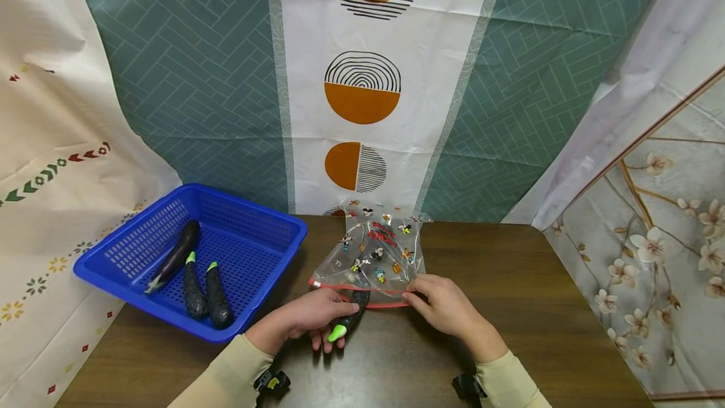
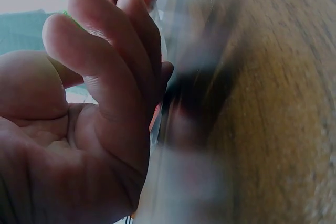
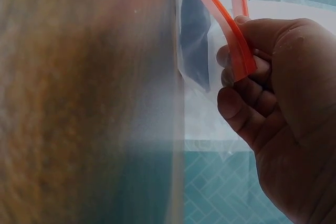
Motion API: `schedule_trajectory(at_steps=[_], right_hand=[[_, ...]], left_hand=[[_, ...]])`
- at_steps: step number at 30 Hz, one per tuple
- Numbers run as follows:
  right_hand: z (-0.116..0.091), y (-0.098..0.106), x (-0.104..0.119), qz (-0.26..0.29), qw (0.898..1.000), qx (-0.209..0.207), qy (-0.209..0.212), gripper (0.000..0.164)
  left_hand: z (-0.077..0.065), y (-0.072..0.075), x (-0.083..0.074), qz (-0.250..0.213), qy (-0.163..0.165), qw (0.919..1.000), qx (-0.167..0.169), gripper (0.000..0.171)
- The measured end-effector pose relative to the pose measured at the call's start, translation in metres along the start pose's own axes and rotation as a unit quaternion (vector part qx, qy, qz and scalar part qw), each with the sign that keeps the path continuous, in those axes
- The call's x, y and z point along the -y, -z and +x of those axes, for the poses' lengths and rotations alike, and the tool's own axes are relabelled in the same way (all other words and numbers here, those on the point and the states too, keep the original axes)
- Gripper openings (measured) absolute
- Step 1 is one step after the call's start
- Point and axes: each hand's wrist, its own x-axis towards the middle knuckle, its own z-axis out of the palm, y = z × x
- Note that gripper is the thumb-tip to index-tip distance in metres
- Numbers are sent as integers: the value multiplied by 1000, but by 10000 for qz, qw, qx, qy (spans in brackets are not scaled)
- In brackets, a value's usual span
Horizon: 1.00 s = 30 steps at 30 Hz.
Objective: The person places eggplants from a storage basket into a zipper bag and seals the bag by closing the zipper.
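A clear zip bag point(image 1: 376, 254) with cartoon prints and a red zip edge lies on the table, its mouth towards me. My left hand point(image 1: 317, 315) holds a dark, bumpy vegetable with a bright green tip point(image 1: 338, 332), thumb above and fingers beneath. The vegetable's far end reaches in at the bag's mouth; the green tip points out towards me. In the left wrist view the fingers of my left hand point(image 2: 100, 93) are bent and hide most of the vegetable. With my right hand point(image 1: 444, 307) I pinch the right end of the red zip edge point(image 3: 231, 35).
A blue plastic basket point(image 1: 192, 187) stands at the left. Inside it lie a long purple eggplant point(image 1: 177, 254) and two dark vegetables with green tips point(image 1: 194, 291). The brown table point(image 1: 498, 263) runs back to a patterned cloth point(image 1: 362, 80).
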Motion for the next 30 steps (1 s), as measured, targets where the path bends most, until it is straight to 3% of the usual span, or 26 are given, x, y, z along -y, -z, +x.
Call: schedule_trajectory(at_steps=[9,20,30], right_hand=[[0,1,0,-32,9999,65,-77,14],[0,-2,-2,-136,9999,-40,31,14],[1,-2,-1,-131,9999,-54,-4,14]], left_hand=[[0,0,-1,-1,-13,10000,-42,40],[-2,-4,-1,-105,-132,9998,75,18],[-3,-5,-3,-135,-183,9997,75,33]])
